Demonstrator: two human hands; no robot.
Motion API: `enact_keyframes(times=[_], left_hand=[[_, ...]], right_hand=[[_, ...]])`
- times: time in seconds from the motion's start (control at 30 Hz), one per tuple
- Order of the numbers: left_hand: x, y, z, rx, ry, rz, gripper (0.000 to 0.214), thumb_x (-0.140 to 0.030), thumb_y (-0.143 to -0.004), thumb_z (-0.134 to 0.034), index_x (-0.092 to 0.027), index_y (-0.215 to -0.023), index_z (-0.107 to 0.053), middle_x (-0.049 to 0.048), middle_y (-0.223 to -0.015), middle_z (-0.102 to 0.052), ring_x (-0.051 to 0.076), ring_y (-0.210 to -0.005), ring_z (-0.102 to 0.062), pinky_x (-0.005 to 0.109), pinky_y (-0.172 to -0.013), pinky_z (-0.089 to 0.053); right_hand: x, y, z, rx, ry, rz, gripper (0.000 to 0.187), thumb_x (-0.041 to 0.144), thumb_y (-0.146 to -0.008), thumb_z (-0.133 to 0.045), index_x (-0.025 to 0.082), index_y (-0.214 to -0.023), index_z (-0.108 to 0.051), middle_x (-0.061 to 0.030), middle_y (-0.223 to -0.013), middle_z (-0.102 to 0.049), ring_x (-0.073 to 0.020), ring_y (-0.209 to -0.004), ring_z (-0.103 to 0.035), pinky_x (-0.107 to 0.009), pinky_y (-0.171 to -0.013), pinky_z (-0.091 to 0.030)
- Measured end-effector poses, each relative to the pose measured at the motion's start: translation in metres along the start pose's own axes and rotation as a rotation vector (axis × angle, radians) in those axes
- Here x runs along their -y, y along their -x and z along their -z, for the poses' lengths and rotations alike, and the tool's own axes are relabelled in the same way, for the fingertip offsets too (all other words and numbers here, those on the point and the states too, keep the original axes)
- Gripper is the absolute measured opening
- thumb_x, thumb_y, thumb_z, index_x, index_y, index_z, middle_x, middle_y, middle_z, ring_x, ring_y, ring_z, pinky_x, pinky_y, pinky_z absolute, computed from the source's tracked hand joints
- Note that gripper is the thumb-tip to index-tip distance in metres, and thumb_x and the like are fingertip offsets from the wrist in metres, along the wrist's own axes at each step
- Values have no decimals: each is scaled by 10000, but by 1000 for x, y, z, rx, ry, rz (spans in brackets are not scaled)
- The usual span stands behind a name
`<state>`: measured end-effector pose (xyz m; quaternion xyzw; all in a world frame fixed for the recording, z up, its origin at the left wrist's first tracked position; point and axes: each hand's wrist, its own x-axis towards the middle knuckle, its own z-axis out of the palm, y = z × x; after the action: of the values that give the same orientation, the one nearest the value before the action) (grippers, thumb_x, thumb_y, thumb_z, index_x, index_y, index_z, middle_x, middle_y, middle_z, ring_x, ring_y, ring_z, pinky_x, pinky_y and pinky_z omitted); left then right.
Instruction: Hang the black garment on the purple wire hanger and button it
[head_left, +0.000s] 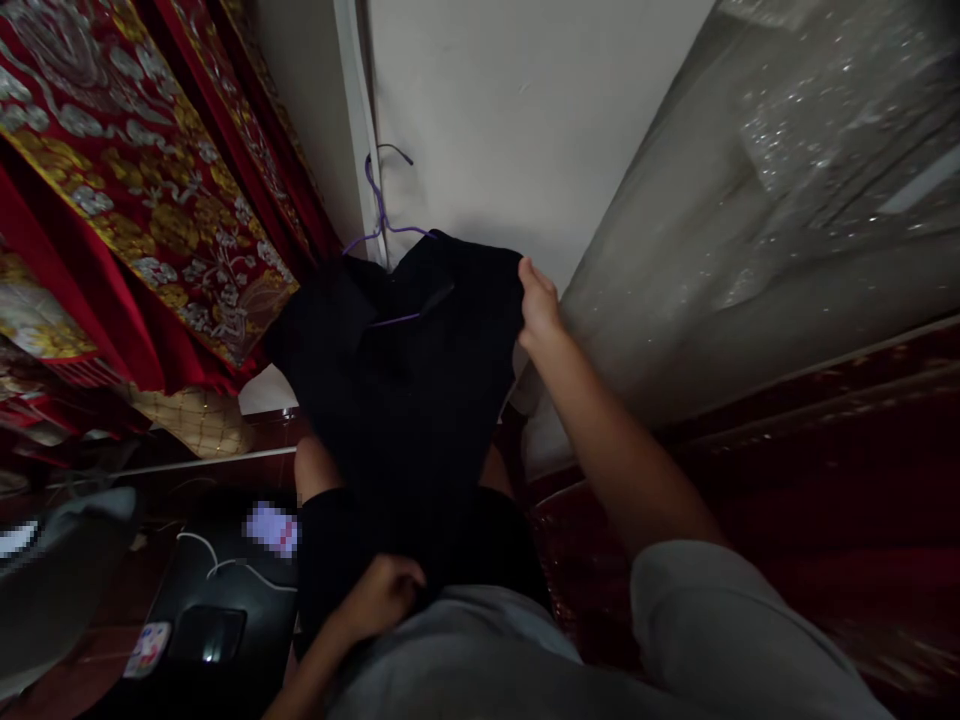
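A black garment [405, 390] with a collar-like neckline hangs on a purple wire hanger [381, 205], whose hook points up against the pale wall. My right hand [538, 305] grips the garment's right shoulder edge, arm stretched forward. Low in front of my body, my left hand [386, 597] is closed, its fingers curled at the dark cloth near the garment's lower end. The garment's lower part blends with my black shorts [510, 540], so its hem cannot be made out.
Red cloth embroidered in gold and silver [187, 200] hangs at the left. Plastic-covered material [675, 250] stands at the right. A black surface [247, 575] at the lower left bears a white cable [251, 568], a dark phone-like device [206, 635] and small items.
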<state>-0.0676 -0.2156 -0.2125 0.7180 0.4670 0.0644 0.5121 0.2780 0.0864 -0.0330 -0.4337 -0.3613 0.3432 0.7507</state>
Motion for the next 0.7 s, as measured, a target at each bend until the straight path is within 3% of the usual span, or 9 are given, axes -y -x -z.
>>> enact_keyframes(times=[0.1,0.17,0.3,0.37,0.4,0.47,0.5,0.57,0.7], left_hand=[[-40,-13,-26,121,85,-32,250,-202,-758,-584,-304,-918,-748,49,-841,-722,251,-791,-687,390,-699,-501],[-52,-21,-24,131,81,-47,276,-234,-784,-612,-322,-1009,-745,52,-879,-732,255,-816,-697,388,-699,-488],[-38,-34,6,-44,33,31,406,-322,-861,-601,-248,-1254,-672,71,-945,-750,264,-844,-711,379,-745,-498],[-18,-37,16,-90,-12,83,391,-311,-890,-580,-170,-1246,-662,80,-959,-753,244,-854,-714,342,-759,-495],[-9,-36,17,-75,-24,109,378,-297,-893,-582,-149,-1231,-663,81,-958,-755,235,-856,-716,324,-753,-489],[6,-31,12,-37,-14,148,370,-276,-884,-604,-138,-1222,-667,74,-946,-759,222,-844,-717,297,-726,-472],[10,-28,8,-32,6,154,384,-255,-874,-611,-138,-1236,-665,68,-941,-760,215,-835,-715,287,-710,-465],[12,-22,-1,-33,52,151,424,-184,-830,-611,-143,-1248,-666,52,-919,-758,199,-811,-709,267,-676,-448],[-4,-15,-9,55,35,125,479,-94,-755,-561,-168,-1200,-720,37,-870,-759,194,-785,-708,254,-630,-418]], right_hand=[[-4,-8,3,-71,86,19,404,608,-900,-661,212,-986,-655,-68,-1148,-736,-235,-1233,-670,-428,-1118,-525],[-3,-2,6,-151,191,70,326,505,-884,-679,201,-995,-637,-94,-1180,-705,-242,-1242,-652,-436,-1158,-478],[-10,67,0,-315,398,446,427,444,-892,-656,228,-1248,-563,-119,-1414,-570,-241,-1356,-540,-441,-1202,-402],[-26,116,-12,-209,435,488,346,496,-965,-555,246,-1203,-566,-108,-1271,-631,-238,-1235,-600,-421,-1111,-466],[-38,137,-20,-63,447,419,317,525,-980,-523,243,-1113,-582,-91,-1112,-668,-230,-1068,-650,-385,-993,-520],[-64,167,-35,281,490,107,343,558,-1001,-499,230,-1032,-596,-40,-832,-668,-199,-780,-649,-315,-788,-527],[-76,175,-42,372,539,-48,393,571,-1027,-449,220,-944,-607,-29,-732,-645,-187,-705,-631,-296,-743,-505],[-95,175,-55,451,676,-295,581,613,-1065,-339,202,-760,-613,-37,-627,-617,-176,-652,-619,-285,-734,-470],[-105,146,-78,496,904,-468,807,759,-1032,-275,189,-562,-600,-73,-584,-628,-175,-626,-604,-305,-766,-442]])
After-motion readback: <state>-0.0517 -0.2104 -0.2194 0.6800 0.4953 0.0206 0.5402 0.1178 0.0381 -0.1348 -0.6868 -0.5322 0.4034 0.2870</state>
